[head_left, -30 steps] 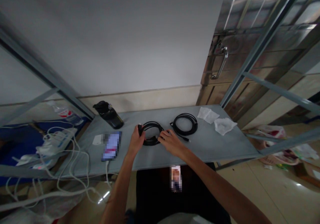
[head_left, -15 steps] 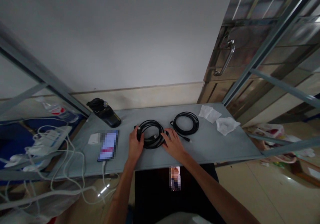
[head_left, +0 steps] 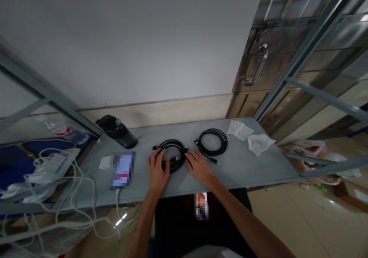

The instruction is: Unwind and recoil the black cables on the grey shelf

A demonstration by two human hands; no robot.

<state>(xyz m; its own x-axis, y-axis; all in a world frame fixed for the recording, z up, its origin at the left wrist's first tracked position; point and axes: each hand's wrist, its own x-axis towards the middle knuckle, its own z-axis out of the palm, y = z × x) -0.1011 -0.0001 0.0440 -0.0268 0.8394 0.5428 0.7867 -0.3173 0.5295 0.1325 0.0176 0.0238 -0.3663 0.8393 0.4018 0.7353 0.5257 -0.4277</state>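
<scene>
A coiled black cable [head_left: 182, 156] lies on the grey tabletop in front of me, with a connector end showing inside the loop and another at its upper left. My left hand [head_left: 158, 170] grips the left side of the coil, thumb towards the inside and fingers over the outer strands. At the right side, my right hand [head_left: 199, 167] has its fingertips closed on the coil near a dark connector; the exact grip is partly hidden. Just to the right rests a second coiled black cable [head_left: 223, 147], its plug end pointing towards the front right.
Left of the coils are a black bottle [head_left: 117, 132] lying tilted, a phone [head_left: 123, 170] on a white cord, and a white card [head_left: 105, 162]. Two crumpled white wrappers [head_left: 240, 130] lie at the right. White power strips [head_left: 53, 166] with tangled cords crowd the far left.
My left hand has shifted its grip, its fingers now reaching farther over the coil's left side and its thumb lower. My right hand stays at the right side.
</scene>
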